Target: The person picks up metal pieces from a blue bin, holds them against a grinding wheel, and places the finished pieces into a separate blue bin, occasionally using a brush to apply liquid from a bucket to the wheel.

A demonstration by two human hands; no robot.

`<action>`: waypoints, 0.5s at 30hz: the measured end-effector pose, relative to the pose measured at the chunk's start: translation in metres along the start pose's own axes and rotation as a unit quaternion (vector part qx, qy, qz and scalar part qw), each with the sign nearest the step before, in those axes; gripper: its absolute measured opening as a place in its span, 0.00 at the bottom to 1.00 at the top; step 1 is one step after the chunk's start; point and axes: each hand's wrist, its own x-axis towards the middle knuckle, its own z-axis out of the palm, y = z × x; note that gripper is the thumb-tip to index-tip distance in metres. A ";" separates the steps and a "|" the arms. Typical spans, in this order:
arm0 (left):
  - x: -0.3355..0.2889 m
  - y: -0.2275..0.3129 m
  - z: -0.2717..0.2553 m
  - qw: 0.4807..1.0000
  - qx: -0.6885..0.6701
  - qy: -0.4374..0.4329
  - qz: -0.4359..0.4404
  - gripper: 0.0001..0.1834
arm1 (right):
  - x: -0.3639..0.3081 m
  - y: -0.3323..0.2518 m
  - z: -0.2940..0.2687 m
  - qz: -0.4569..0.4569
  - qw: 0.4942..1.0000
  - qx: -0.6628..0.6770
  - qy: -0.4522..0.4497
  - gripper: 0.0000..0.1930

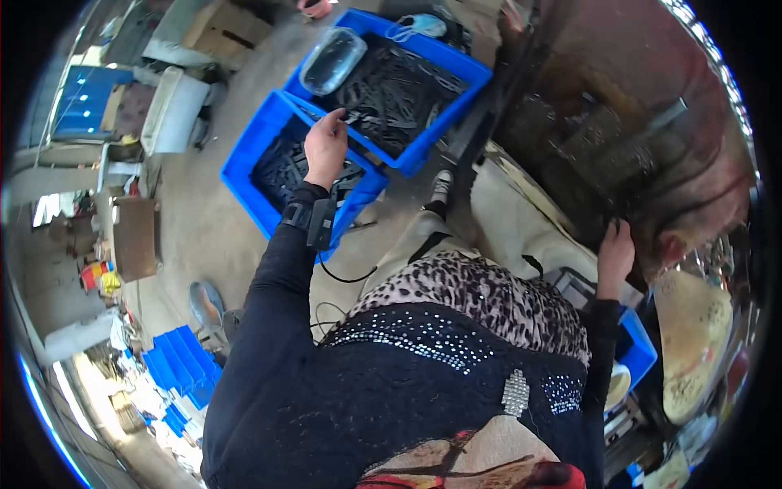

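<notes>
My left hand point(326, 151) is held out over two blue plastic bins. Its fingers are curled together near the shared rim; whatever they pinch is too small to make out. Many thin dark strips, apparently metal, fill the far bin point(481, 75), and similar pieces lie in the near bin point(236, 175). A clear plastic tray point(332, 61) rests on the far bin's left corner. On the right, my right hand point(617, 253) is at the near edge of a dark, stained work surface point(562, 147). Its fingers are closed at something dark, which I cannot identify.
A blue face mask point(419, 26) lies at the far bin's back edge. Pale sheeting point(513, 208) hangs beside my legs. Another blue bin point(637, 346) is below my right forearm. Stacked blue bins point(179, 363) and a brown cabinet point(134, 236) stand on the left.
</notes>
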 end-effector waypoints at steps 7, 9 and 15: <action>0.021 0.032 0.064 0.989 -0.027 -0.052 0.137 0.10 | -0.008 -0.009 -0.009 0.025 1.000 -0.002 0.008 0.14; 0.030 0.032 0.088 0.986 -0.004 -0.083 0.147 0.10 | -0.010 -0.012 -0.009 0.017 1.000 0.009 0.022 0.14; 0.052 0.023 0.163 0.976 0.101 -0.179 0.075 0.12 | -0.010 -0.002 -0.003 0.021 0.999 0.011 0.027 0.14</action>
